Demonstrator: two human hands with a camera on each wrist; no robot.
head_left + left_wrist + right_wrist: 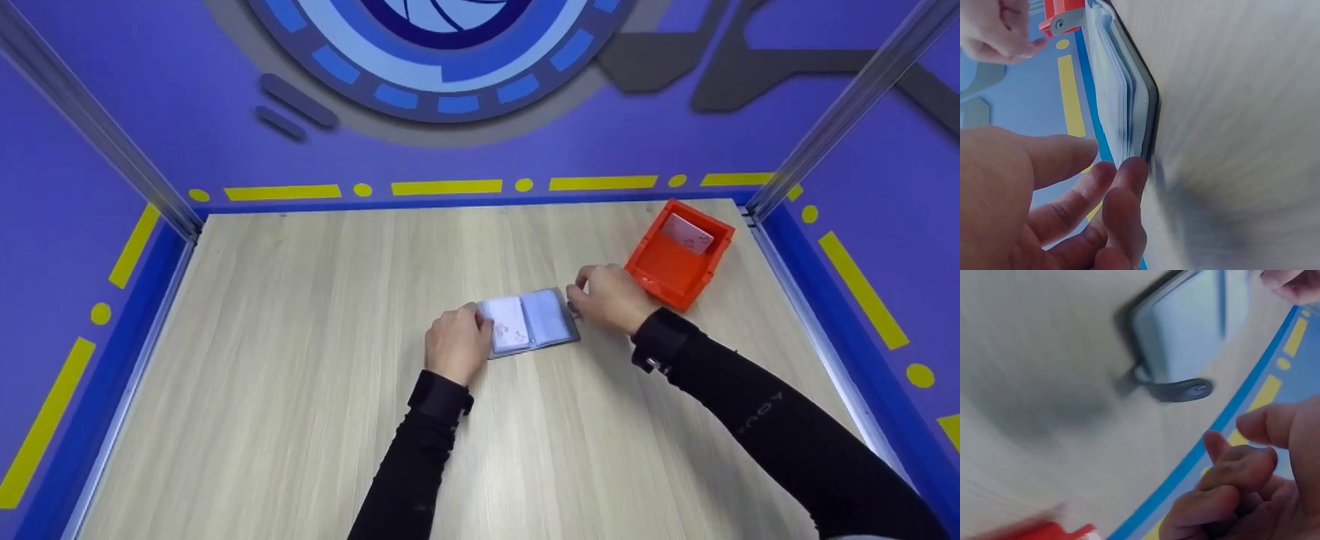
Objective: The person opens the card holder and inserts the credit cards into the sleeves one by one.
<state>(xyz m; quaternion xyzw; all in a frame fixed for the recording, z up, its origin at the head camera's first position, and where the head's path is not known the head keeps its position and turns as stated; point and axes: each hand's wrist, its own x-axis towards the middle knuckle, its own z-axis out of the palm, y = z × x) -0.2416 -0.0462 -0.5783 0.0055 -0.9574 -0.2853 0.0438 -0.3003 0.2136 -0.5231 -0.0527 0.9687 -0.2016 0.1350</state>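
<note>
A card holder lies spread on the table, with clear sleeves and a dark cover. A white card with a small printed pattern shows in its left-hand sleeve. My left hand is at the holder's left edge. In the left wrist view its fingertips meet the corner of the cover, while the thumb stands apart from the pages. Just off the right edge is my right hand, fingers loosely bent and holding nothing. Near it, the right wrist view shows the holder's dark strap with a snap sticking out.
Behind my right hand, a red bin stands at the table's back right, with a pale patterned card leaning inside it. Blue-purple panels with yellow marks enclose the wooden table at the back and sides.
</note>
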